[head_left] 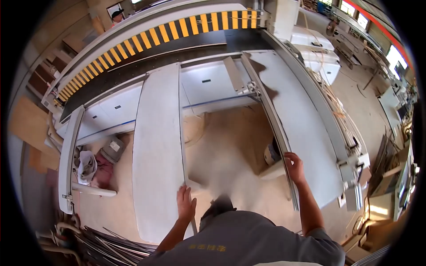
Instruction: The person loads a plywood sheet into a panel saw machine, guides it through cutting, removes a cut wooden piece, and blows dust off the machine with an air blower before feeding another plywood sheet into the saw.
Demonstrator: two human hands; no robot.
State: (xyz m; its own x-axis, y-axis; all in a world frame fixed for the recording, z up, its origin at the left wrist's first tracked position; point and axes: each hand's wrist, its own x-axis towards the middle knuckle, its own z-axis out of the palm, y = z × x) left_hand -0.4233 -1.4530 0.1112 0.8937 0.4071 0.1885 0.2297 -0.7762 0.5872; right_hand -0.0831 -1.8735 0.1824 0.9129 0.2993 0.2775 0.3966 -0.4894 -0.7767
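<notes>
My left hand [185, 205] is at the right edge of the long light-grey panel [157, 146], fingers extended and fairly straight, with nothing visible in them. Over on the other side, my right hand [294, 169] has its fingers bent over the long metal rail [277, 128], along the left edge of a wider grey panel [306, 124]. Both panels lie lengthwise, running from a large machine toward me. A dark shape [219, 206] sits in front of my grey shirt [248, 235]; I cannot make out what it is. Pale blur covers the gap between the panels.
A machine beam with yellow and black stripes [177, 29] spans the far side. Another rail arm [70, 159] stands at left, near a white bag [87, 165] and a grey container [112, 148]. Thin strips [111, 244] lie low left. A person [117, 17] is behind the machine.
</notes>
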